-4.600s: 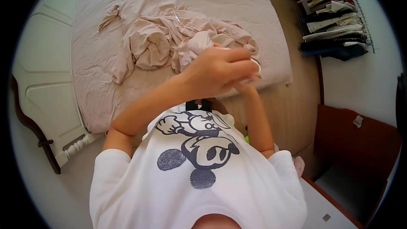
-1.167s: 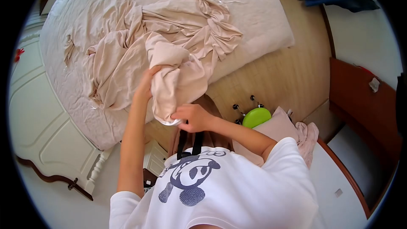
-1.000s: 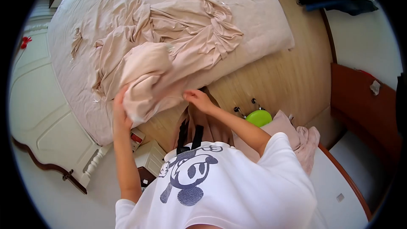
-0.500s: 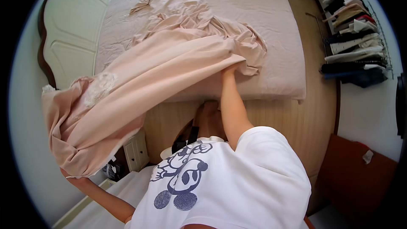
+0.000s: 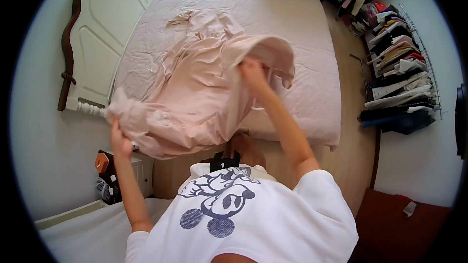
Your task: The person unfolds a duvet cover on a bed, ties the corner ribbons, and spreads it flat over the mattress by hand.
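Observation:
A large pink duvet cover (image 5: 195, 92) with pale lace patches is stretched between my hands, its far part lying crumpled on the bed (image 5: 292, 14). My left hand (image 5: 120, 139) is closed on its near left corner, beside the headboard's turned post. Over the bed's near side, my right hand (image 5: 253, 74) grips the right end, where the fabric arches up and partly hides the fingers. Thin white ties hang from the cloth near my right wrist.
A white headboard (image 5: 114, 24) with dark trim stands at the left. A white nightstand (image 5: 142, 173) and an orange box (image 5: 102, 162) are at lower left. Clothes (image 5: 402, 73) hang on a rack along the right wall. A reddish-brown panel (image 5: 390, 224) stands at lower right.
My left hand has moved up and toward the bed with its corner. My right hand has lifted its end, which now billows up. The view has shifted, showing more of the room's far end.

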